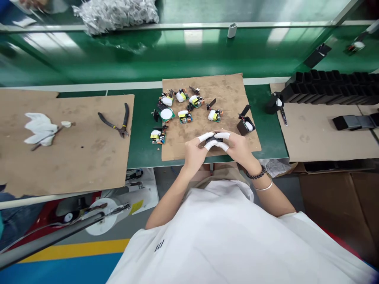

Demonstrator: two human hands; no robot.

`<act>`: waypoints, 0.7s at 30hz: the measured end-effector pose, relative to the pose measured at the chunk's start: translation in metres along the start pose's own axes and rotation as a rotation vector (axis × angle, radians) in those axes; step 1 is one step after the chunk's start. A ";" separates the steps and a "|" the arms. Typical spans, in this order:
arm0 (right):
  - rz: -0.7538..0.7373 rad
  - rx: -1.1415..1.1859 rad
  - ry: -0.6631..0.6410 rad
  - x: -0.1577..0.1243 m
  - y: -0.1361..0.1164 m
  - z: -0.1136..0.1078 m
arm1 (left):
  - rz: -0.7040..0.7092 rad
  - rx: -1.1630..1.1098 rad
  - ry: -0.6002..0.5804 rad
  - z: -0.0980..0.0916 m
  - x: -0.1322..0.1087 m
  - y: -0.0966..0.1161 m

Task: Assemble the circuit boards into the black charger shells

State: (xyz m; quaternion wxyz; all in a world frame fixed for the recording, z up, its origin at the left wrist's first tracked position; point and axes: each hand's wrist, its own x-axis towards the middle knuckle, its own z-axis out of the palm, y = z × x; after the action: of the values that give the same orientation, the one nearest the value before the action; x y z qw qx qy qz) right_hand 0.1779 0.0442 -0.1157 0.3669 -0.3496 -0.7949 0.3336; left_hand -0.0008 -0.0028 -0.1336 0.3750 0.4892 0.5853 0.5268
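Observation:
Both my hands meet over the near edge of the cardboard sheet [231, 90], with white covers on the fingertips. My left hand [195, 152] and my right hand [238, 148] grip a small black plastic case [213, 139] between thumbs and fingers; its underside is hidden. Just right of my right hand stands an open black case [245, 126] with a circuit board partly inside and a flap sticking up. Beyond my hands lie several loose circuit boards with white and yellow parts, among them one board [215, 115] and another board [185, 116].
Black cases [331, 88] stand in rows at the right, with a pen-like tool [284, 116] near them. Cutting pliers [117, 122] and white cloth [41, 128] lie on the left cardboard [89, 165]. A raised ledge [183, 27] runs behind, with clear plastic bags [118, 14] on it.

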 end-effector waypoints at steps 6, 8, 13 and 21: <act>-0.027 0.046 0.019 -0.004 0.017 0.002 | 0.090 0.154 -0.096 -0.009 -0.001 0.005; -0.049 0.075 0.032 -0.006 0.020 0.002 | 0.081 0.149 -0.148 -0.013 -0.002 0.003; -0.078 0.151 -0.005 -0.004 0.023 0.001 | -0.001 -0.008 -0.162 -0.015 -0.002 -0.006; -0.209 -0.057 -0.133 0.011 0.022 0.005 | -0.043 -0.052 -0.245 -0.028 0.003 -0.005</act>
State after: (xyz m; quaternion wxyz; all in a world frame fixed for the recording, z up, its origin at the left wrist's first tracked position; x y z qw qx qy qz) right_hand 0.1759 0.0637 -0.1318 0.3360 -0.2523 -0.8587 0.2932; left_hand -0.0286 -0.0068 -0.1335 0.4677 0.5272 0.5315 0.4700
